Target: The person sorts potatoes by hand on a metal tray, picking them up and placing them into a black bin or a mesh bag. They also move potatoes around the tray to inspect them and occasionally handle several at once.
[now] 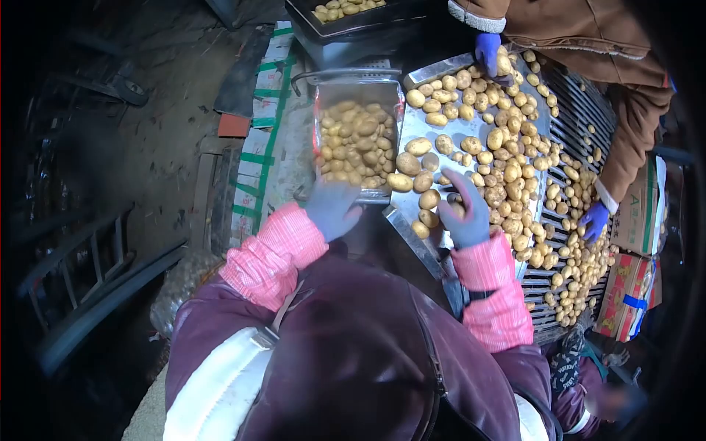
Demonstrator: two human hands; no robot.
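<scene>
My left hand (332,209), in a grey glove, reaches over the near edge of a plastic-lined crate (317,136) holding many potatoes (358,140). Its fingers are stretched out and the thumb stands apart. My right hand (467,217), gloved the same way, is over the metal sorting tray (413,253) beside loose potatoes (429,199). Thumb and forefinger curve apart there, close to the potatoes at the tray's left side. Pink checked sleeve covers (276,253) cover both my forearms.
Across the tray, another person in a brown jacket (566,29) has purple gloves, one on a potato, the other among potatoes over a slatted rack (577,99). Cardboard boxes (634,213) stand at right. Behind the crate is a dark bin (305,15) of potatoes. Another person (581,397) is lower right.
</scene>
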